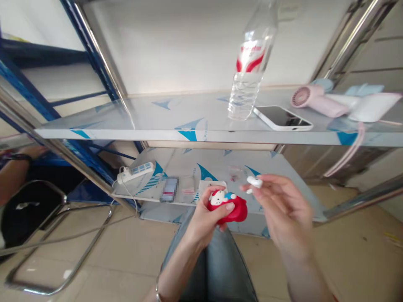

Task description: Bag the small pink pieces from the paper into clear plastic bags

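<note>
My left hand (209, 216) is wrapped round a red earbud case (236, 208) with a white cartoon cat figure on its cover, the thumb lying across its front. To its right, my right hand (285, 205) pinches white wireless earbuds (254, 181) between thumb and fingers. A second white piece shows just below the first, partly hidden by the fingers. The hands are apart, above my lap and in front of the lower shelf. Whether the case lid is up cannot be made out.
On the upper metal shelf (141, 113) stand a water bottle (247, 79), a white phone (283, 118) and a pink handheld fan (317, 100). The lower shelf holds a power strip (136, 172) and small packets. A metal chair (59, 247) and another person's arm (19, 167) are at left.
</note>
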`<state>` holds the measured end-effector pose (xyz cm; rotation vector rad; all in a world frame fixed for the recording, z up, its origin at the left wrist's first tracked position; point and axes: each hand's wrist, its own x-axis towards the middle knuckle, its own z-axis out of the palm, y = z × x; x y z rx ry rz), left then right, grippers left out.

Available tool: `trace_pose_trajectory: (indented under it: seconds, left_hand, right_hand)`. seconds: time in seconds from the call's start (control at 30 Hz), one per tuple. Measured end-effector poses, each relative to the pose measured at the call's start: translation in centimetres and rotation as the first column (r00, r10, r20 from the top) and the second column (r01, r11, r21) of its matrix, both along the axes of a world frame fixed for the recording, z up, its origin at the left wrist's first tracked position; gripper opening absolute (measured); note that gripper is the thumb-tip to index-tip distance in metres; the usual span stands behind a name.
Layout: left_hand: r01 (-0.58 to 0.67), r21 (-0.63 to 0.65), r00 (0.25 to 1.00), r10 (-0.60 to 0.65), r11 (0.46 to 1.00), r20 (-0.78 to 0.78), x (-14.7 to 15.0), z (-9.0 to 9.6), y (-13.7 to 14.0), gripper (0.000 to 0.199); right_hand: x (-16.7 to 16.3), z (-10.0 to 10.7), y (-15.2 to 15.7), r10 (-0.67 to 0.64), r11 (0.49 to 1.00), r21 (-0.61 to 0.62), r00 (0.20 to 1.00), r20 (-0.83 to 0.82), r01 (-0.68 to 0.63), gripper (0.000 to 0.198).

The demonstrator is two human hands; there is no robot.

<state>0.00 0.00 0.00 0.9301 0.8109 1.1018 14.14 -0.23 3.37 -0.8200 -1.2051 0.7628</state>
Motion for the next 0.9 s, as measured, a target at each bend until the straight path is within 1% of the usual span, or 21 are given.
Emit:
trace_pose_trajectory:
  seconds: [0.03,0.1,0.17,0.23,0.33,0.43,0.47,0.53,0.6,0.67,0.83,0.9]
  left_hand:
    - [-0.011,-0.024,1.000,0.012,1.000,0.024,0.3,-1.0,-0.2,0.062]
    - [-0.025,-0.015,0.999,0.026,1.000,0.027,0.5,-2.1,-0.3,0.079]
    - [-0.022,0.013,1.000,0.022,1.000,-0.002,0.2,-2.3,-0.3,0.095]
    - [-0.013,0.034,1.000,0.014,0.999,-0.020,-0.1,-2.1,-0.3,0.100]
    - [-0.029,0.067,0.999,0.031,0.997,-0.026,-0.4,-1.8,-0.3,0.095]
    - [-0.092,0.124,0.995,0.097,0.988,-0.036,-0.4,-2.1,-0.3,0.084]
    - [-0.092,0.135,0.994,0.099,0.987,-0.045,-0.4,-2.2,-0.3,0.079]
    - [-0.048,0.127,0.997,0.056,0.991,-0.062,-0.3,-2.6,-0.4,0.068]
    - [0.011,0.091,0.998,-0.006,0.996,-0.054,-0.3,-3.0,-0.6,0.061]
    - [0.029,0.064,0.999,-0.028,0.998,-0.018,-0.1,-3.3,-0.9,0.061]
    - [-0.003,0.037,1.000,0.002,0.999,0.031,0.3,-3.9,-1.7,0.061]
    - [-0.007,0.044,0.999,0.005,0.999,0.041,0.4,-4.1,-1.8,0.060]
  right_hand:
    - [-0.4,-0.8,0.0,0.028,0.999,-0.021,0.999,0.028,-0.027,0.021]
    - [-0.9,-2.2,-0.2,0.085,0.995,-0.059,0.991,0.106,-0.080,0.019]
    - [-1.1,-3.2,-0.1,0.108,0.993,-0.072,0.979,0.175,-0.097,0.019]
    - [-1.1,-3.9,0.1,0.078,0.996,-0.054,0.975,0.206,-0.068,0.019]
    - [-0.9,-4.6,0.5,0.039,0.998,-0.049,0.981,0.192,-0.030,0.019]
    - [-0.8,-5.4,0.6,0.024,0.995,-0.096,0.989,0.149,-0.010,0.018]
    - [-0.8,-5.7,0.6,0.011,0.993,-0.116,0.991,0.134,0.005,0.019]
    - [-0.8,-6.3,0.3,-0.025,0.988,-0.149,0.994,0.102,0.040,0.020]
    - [-0.9,-6.8,0.0,-0.064,0.983,-0.170,0.996,0.066,0.075,0.021]
    - [-1.1,-7.2,-0.4,-0.101,0.977,-0.185,0.994,0.039,0.106,0.022]
    - [-1.4,-7.4,-0.9,-0.188,0.961,-0.204,0.982,0.014,0.187,0.024]
    - [-1.3,-7.5,-0.8,-0.200,0.959,-0.205,0.980,-0.007,0.194,0.024]
